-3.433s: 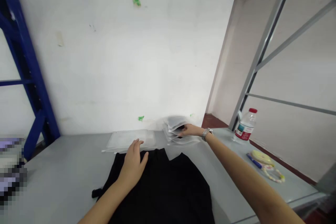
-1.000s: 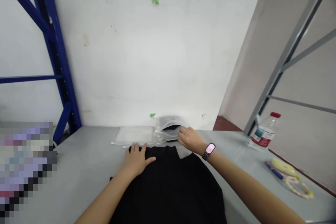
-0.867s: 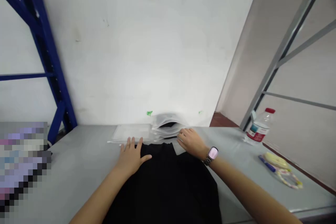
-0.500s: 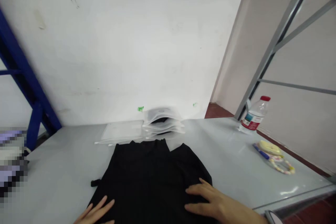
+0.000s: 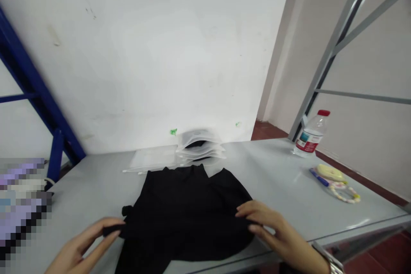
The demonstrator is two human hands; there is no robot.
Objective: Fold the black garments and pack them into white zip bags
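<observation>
A black garment (image 5: pixel 189 197) lies on the grey table in front of me, its far edge close to the clear zip bags. My left hand (image 5: pixel 86 242) pinches a folded edge of it at the left side, thumb below and fingers above. At the right side my right hand (image 5: pixel 272 227), with a metal watch on the wrist, grips the same fold between thumb and fingers. The fold is stretched level between both hands. Below it the lower part of the cloth hangs toward the table's front edge. A small dark strap end sticks out beyond the left side.
Frosted zip bags (image 5: pixel 201 150) are stacked by the wall, some with dark contents, beside flat bags (image 5: pixel 154 158). On the right stand a red-capped water bottle (image 5: pixel 311 135), a yellow case (image 5: pixel 330 173), a blue pen (image 5: pixel 319 177) and a beaded bracelet (image 5: pixel 348 199). Blurred items lie far left.
Both hands, which were lying spread on the garment, now hold its edges at either side. A fold of the cloth has been lifted and pulled taut between them.
</observation>
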